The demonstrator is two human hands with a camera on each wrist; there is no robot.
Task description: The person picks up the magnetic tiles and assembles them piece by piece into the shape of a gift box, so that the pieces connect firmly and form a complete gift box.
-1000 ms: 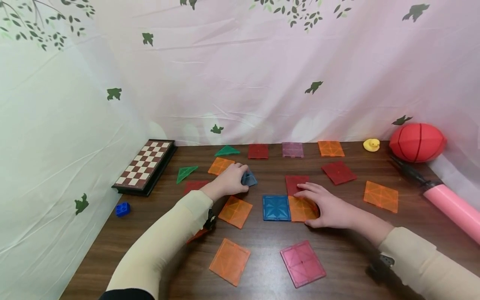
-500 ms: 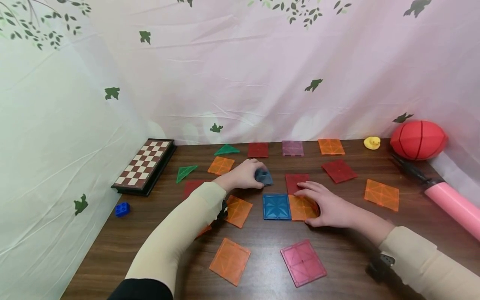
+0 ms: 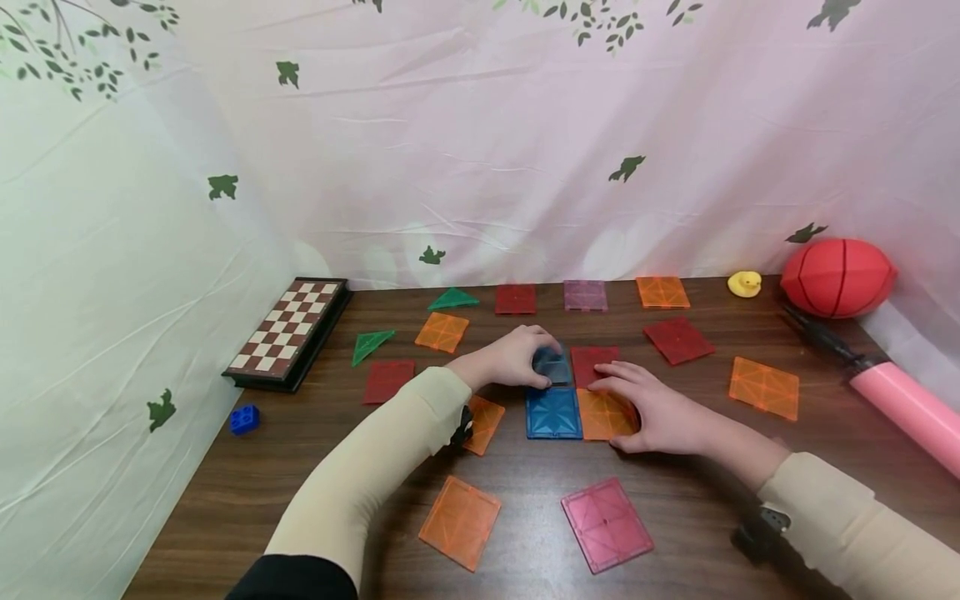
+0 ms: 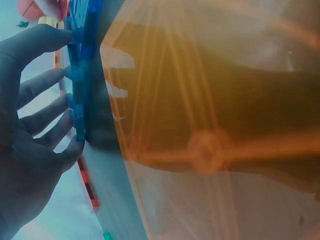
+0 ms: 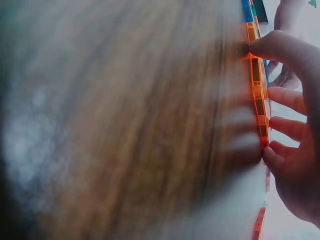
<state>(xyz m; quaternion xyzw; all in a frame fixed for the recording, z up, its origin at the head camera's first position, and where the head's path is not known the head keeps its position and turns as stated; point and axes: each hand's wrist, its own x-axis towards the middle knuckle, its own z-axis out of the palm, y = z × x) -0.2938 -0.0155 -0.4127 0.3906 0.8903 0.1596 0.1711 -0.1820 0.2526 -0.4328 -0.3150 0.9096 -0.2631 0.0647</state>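
In the head view, my left hand (image 3: 517,358) holds a square blue magnetic tile (image 3: 553,368) by its edges, just behind a second blue magnetic tile (image 3: 553,414) lying flat. The left wrist view shows thumb and fingertips along the held tile's edge (image 4: 78,100). My right hand (image 3: 663,412) spans an orange magnetic tile (image 3: 597,417), thumb at its near edge and fingers at its far side, partly hiding it. In the right wrist view the thumb and fingers touch that orange tile's rim (image 5: 257,90). A red magnetic tile (image 3: 587,360) lies behind the orange one, right of the held tile.
Loose orange (image 3: 459,523) and pink tiles (image 3: 607,525) lie nearer the front; several more are spread around. A chessboard box (image 3: 288,333) and blue brick (image 3: 244,419) sit left. At right are a yellow duck (image 3: 744,284), red ball (image 3: 838,278) and pink pump (image 3: 907,417).
My left hand has carried the blue tile rightward from beside the far-left orange tile to the back edge of the flat blue tile. The right hand stays where it was.
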